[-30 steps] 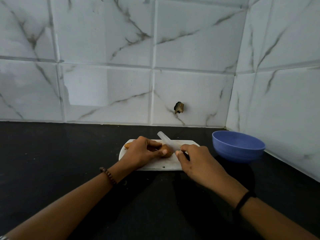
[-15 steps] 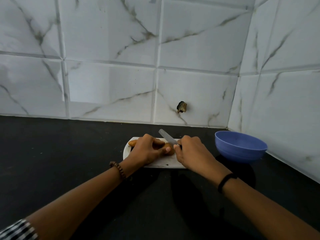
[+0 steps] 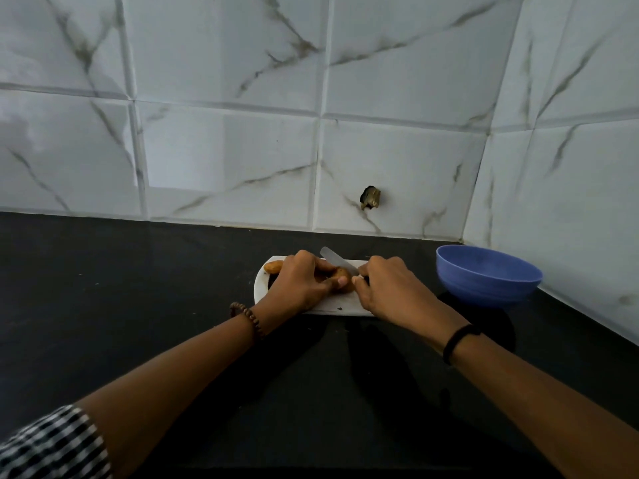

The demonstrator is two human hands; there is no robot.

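Head view: slicing step in hand. Left grip [image 3: 304,285] curled over small brown-orange vegetable [image 3: 342,272], pinning it on white oblong cutting board [image 3: 332,307]. Right grip [image 3: 390,292] wrapped round pale-bladed knife [image 3: 336,261], blade across vegetable. Next, probably: press down through, left fingertips clear. Blue plastic bowl [image 3: 487,281] near, right, on black tabletop [image 3: 138,288].

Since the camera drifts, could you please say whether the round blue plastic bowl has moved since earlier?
No: the blue bowl stays put, below-right of the dark wall hole.

Arms stretched forward; left grip [image 3: 301,284] and right grip [image 3: 389,292] curled, adjacent.
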